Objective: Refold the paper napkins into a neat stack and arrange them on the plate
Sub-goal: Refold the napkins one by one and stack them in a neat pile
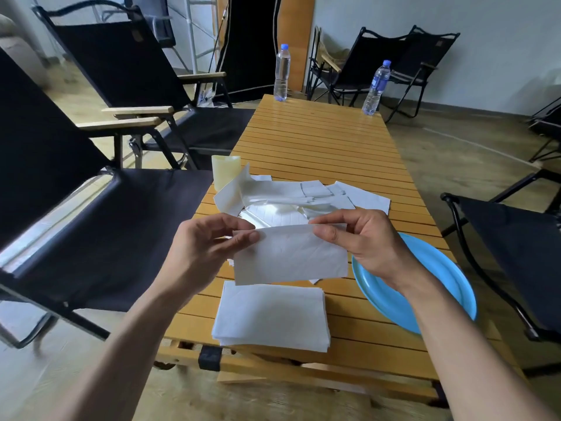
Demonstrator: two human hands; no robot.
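Observation:
A folded white napkin [291, 256] hangs in the air above the wooden slat table [318, 147]. My left hand [206, 247] pinches its upper left corner and my right hand [361, 238] pinches its upper right corner. Below it, near the table's front edge, lies a neat stack of folded napkins [271, 317]. Behind my hands spreads a loose pile of unfolded napkins [288, 199]. A blue plate [394, 302] with nothing on it sits at the right, partly under my right wrist.
A pale cup-like holder [225, 174] stands at the table's left edge behind the pile. Two water bottles [282, 72] [376, 88] stand at the far end. Black folding chairs [100, 208] crowd the left side, and another black chair [516, 253] is at the right.

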